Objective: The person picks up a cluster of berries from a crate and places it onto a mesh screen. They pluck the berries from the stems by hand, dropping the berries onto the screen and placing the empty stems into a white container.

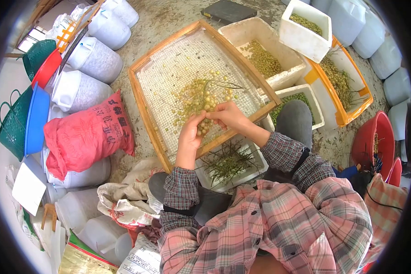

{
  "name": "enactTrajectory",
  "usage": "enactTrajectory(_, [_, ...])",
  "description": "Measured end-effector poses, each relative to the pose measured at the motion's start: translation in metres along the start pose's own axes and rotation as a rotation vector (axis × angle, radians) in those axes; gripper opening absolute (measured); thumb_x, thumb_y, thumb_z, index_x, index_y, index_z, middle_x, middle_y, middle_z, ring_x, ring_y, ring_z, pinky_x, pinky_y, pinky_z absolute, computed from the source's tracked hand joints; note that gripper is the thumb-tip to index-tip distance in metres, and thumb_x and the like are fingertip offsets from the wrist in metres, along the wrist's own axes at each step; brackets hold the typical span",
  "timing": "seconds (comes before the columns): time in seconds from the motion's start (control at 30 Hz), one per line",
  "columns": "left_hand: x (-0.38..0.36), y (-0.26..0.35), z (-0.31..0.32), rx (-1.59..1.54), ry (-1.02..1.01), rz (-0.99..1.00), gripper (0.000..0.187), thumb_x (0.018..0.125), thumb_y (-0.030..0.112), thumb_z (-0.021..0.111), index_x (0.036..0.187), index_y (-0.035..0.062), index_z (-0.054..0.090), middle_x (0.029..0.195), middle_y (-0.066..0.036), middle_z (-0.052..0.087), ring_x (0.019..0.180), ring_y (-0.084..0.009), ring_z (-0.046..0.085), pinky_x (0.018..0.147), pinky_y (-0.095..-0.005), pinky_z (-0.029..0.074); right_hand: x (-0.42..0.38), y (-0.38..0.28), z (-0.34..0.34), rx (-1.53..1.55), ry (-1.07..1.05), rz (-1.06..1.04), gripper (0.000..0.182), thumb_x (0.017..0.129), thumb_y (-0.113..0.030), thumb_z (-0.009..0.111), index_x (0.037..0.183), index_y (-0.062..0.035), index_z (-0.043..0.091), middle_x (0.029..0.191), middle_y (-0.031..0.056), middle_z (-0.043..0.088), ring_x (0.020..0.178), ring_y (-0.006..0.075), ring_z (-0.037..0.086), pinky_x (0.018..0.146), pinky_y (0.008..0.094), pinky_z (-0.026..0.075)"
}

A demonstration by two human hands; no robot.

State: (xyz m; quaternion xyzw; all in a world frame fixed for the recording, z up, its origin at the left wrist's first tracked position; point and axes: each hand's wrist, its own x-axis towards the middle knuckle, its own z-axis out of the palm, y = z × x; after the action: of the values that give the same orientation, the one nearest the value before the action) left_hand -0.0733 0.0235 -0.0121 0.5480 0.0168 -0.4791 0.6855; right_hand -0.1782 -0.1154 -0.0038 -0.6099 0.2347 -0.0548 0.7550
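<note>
Over a wood-framed mesh screen (160, 82), both of my hands are together at a bunch of small round yellow-green fruits (205, 98) with a thin green stem. My left hand (192, 132) is closed around the near end of the bunch, some fruits showing beside its fingers. My right hand (228, 116) has its fingertips pinched together at the same spot, touching the left fingers; what exactly they pinch is hidden. Loose fruits lie scattered on the mesh around the bunch.
Right of the screen stand a foam box (283, 77) of yellowish fruits, a foam box (322, 119) of green ones and an orange-rimmed crate (351, 119) of stemmed bunches. A white tray (260, 166) of bare stems sits near my legs. A red sack (86, 134) lies left.
</note>
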Motion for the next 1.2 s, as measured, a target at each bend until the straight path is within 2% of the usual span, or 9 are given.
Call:
enactTrajectory(0.17, [0.003, -0.003, 0.0, 0.047, 0.01, 0.065, 0.022, 0.086, 0.018, 0.067, 0.104, 0.0072, 0.059, 0.094, -0.003, 0.061, 0.085, -0.0151, 0.057, 0.073, -0.0299, 0.045, -0.003, -0.002, -0.003, 0.236, -0.018, 0.192, 0.025, 0.083, -0.02, 0.07, 0.071, -0.0001, 0.062, 0.06, 0.0047, 0.057, 0.041, 0.0114, 0.047, 0.038, 0.0279, 0.038])
enactTrajectory(0.37, [0.004, -0.008, -0.001, 0.194, 0.07, 0.184, 0.022, 0.088, 0.015, 0.067, 0.102, 0.0006, 0.059, 0.091, -0.004, 0.061, 0.081, -0.0131, 0.058, 0.07, -0.0266, 0.045, -0.005, 0.0, -0.004, 0.243, -0.039, 0.242, 0.023, 0.082, -0.018, 0.07, 0.074, 0.0016, 0.063, 0.062, 0.0053, 0.057, 0.045, 0.0131, 0.049, 0.04, 0.0291, 0.039])
enactTrajectory(0.53, [-0.008, -0.006, 0.012, 0.107, 0.092, 0.19, 0.02, 0.087, 0.014, 0.067, 0.1, 0.0008, 0.06, 0.09, -0.004, 0.062, 0.079, -0.0127, 0.057, 0.067, -0.0262, 0.045, -0.004, 0.004, -0.005, 0.311, -0.06, 0.174, 0.019, 0.083, -0.013, 0.067, 0.074, 0.0021, 0.061, 0.063, 0.0074, 0.057, 0.046, 0.0131, 0.048, 0.041, 0.0294, 0.039])
enactTrajectory(0.63, [-0.001, -0.012, 0.011, -0.025, 0.089, 0.207, 0.016, 0.088, 0.016, 0.067, 0.094, 0.002, 0.063, 0.083, -0.002, 0.062, 0.068, -0.0104, 0.055, 0.059, -0.0246, 0.042, -0.004, 0.011, -0.004, 0.346, -0.077, 0.063, 0.015, 0.084, -0.01, 0.065, 0.077, 0.0019, 0.06, 0.064, 0.0072, 0.056, 0.048, 0.0122, 0.048, 0.043, 0.0278, 0.038])
enactTrajectory(0.77, [0.006, -0.016, 0.004, -0.154, 0.017, 0.125, 0.015, 0.087, 0.015, 0.067, 0.095, 0.0022, 0.064, 0.085, -0.003, 0.062, 0.07, -0.0113, 0.056, 0.06, -0.0256, 0.044, -0.007, 0.019, -0.005, 0.548, -0.163, -0.045, 0.012, 0.086, -0.008, 0.064, 0.08, 0.0014, 0.06, 0.064, 0.006, 0.056, 0.05, 0.0107, 0.047, 0.045, 0.0264, 0.037])
enactTrajectory(0.83, [0.006, -0.017, 0.004, -0.219, 0.01, 0.072, 0.016, 0.087, 0.015, 0.068, 0.096, 0.002, 0.063, 0.085, -0.003, 0.062, 0.071, -0.0113, 0.056, 0.061, -0.0262, 0.044, -0.011, 0.016, -0.006, 0.44, -0.148, -0.03, 0.015, 0.087, -0.01, 0.064, 0.079, 0.0014, 0.06, 0.064, 0.0055, 0.056, 0.051, 0.0104, 0.048, 0.044, 0.0264, 0.037])
enactTrajectory(1.03, [-0.004, -0.019, 0.02, -0.075, 0.085, 0.231, 0.019, 0.088, 0.016, 0.067, 0.099, 0.0006, 0.062, 0.084, -0.003, 0.061, 0.073, -0.0098, 0.054, 0.062, -0.0256, 0.041, -0.014, 0.003, -0.009, 0.237, -0.103, 0.126, 0.026, 0.089, -0.021, 0.065, 0.075, 0.0007, 0.06, 0.061, 0.0053, 0.056, 0.046, 0.01, 0.046, 0.041, 0.0264, 0.035])
enactTrajectory(1.2, [-0.017, -0.013, 0.027, 0.097, 0.135, 0.255, 0.021, 0.089, 0.017, 0.067, 0.098, 0.0001, 0.061, 0.083, -0.001, 0.059, 0.069, -0.0072, 0.049, 0.062, -0.0231, 0.04, -0.011, 0.0, -0.009, 0.151, -0.118, 0.184, 0.03, 0.087, -0.024, 0.068, 0.07, -0.0013, 0.058, 0.056, 0.0035, 0.052, 0.043, 0.0093, 0.043, 0.039, 0.0269, 0.033])
